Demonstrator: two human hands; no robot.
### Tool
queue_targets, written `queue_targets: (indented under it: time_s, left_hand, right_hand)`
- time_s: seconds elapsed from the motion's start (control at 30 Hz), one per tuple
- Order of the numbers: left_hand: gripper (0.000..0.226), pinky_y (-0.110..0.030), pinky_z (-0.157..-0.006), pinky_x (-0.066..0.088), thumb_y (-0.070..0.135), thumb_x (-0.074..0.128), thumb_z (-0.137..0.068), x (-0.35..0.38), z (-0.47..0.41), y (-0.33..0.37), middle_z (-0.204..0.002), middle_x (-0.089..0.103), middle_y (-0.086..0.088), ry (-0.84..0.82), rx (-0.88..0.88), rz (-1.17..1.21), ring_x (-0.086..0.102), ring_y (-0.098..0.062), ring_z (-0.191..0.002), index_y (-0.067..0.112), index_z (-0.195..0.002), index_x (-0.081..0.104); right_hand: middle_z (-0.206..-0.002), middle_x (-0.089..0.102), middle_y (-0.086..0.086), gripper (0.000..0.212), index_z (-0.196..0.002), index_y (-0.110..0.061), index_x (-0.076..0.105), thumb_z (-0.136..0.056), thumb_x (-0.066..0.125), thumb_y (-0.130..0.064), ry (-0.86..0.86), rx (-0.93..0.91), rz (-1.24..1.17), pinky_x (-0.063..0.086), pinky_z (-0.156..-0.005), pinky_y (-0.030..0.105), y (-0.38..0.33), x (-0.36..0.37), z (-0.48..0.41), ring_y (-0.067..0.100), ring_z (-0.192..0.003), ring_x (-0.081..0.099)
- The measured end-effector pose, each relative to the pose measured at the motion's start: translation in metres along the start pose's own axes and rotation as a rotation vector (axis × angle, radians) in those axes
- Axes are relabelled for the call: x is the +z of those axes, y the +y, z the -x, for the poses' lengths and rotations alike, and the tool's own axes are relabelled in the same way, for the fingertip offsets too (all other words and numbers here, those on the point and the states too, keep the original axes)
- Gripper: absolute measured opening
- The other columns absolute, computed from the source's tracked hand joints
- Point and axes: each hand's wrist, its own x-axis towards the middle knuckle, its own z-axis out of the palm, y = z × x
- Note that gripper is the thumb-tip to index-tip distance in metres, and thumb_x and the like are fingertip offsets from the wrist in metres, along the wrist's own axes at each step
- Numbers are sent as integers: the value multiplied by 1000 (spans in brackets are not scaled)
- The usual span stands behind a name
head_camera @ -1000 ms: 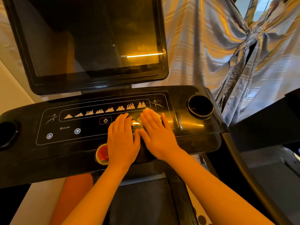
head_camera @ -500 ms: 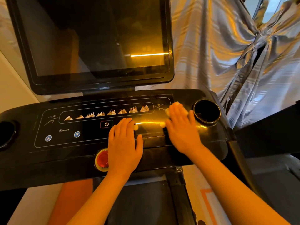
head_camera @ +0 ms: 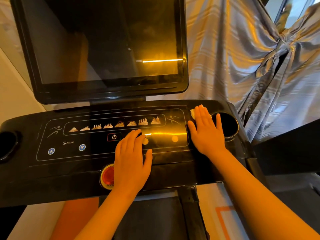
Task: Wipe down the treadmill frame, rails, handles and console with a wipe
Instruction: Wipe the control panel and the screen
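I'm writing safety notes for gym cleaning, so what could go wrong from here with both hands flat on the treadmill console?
1. The left hand rests flat just beside the power button and overlaps the red stop button; leaning on it might trigger a control.
2. The right hand presses the wipe at the edge of the right cup holder; a further stroke could drop the wipe in.

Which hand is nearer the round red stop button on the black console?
Left. The left hand rests beside the round red stop button, covering its edge; the right hand presses a pale wipe beside the round cup holder, well apart.
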Motion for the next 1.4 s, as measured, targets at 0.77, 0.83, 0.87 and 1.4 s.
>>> queue_targets:
  time_s: [0.77,0.83,0.87,1.4]
  left_hand:
    - [53,-41,-114,18,33,56,-93,24,-61,10,-147,41,-11,50,-202,-158,36,-29,-138,7,-137,46]
    - [50,-40,-114,18,28,56,-94,24,-61,10,-148,41,-11,52,-205,-165,35,-28,-138,7,-138,45]
    - [47,-40,-115,18,26,55,-95,24,-61,10,-148,41,-11,58,-203,-164,35,-28,-138,7,-137,45]
    - [37,-47,-115,23,24,53,-95,19,-59,18,-142,49,-10,62,5,-177,40,-27,-136,8,-128,56]
  right_hand:
    - [-162,-3,3,64,-154,-20,0,-101,21,-50,-9,-198,-52,-14,-116,41,-51,1,-32,18,-148,-9]
    - [-162,-5,2,61,-154,-21,0,-102,19,-47,-52,-293,-42,-16,-115,41,-78,3,-33,16,-148,-11]
    - [-162,-6,1,60,-154,-21,1,-103,19,-45,-74,-337,-46,-16,-115,41,-89,3,-36,15,-148,-12]
    - [-159,-17,-8,59,-152,-28,-12,-101,9,-50,-172,-312,62,-19,-114,40,-3,-13,-33,7,-144,-21]
